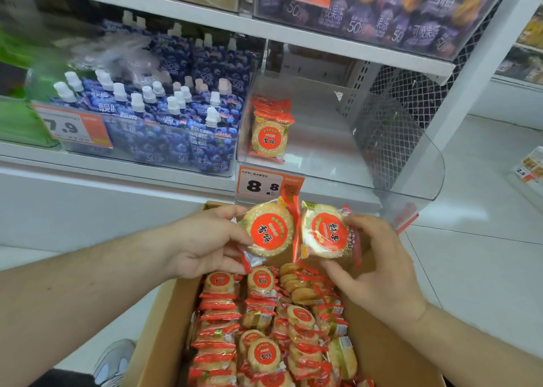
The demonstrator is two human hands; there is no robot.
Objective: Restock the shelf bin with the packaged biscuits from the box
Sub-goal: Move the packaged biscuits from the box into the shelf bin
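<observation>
My left hand (202,245) grips one round biscuit pack (269,231) with a red label, held above the far end of the cardboard box (155,336). My right hand (379,266) grips a second biscuit pack (326,231) right beside the first. Below them the box is filled with several rows of the same packs (264,328). The clear shelf bin (338,157) sits straight ahead above the hands. It holds only a small stack of biscuit packs (270,128) at its left side.
A price tag reading 8.8 (269,185) hangs on the bin's front. Left of it a bin of blue pouches with white caps (164,116) fills the shelf. Purple packs (396,10) sit on the shelf above. A grey shoe (116,360) shows on the white floor.
</observation>
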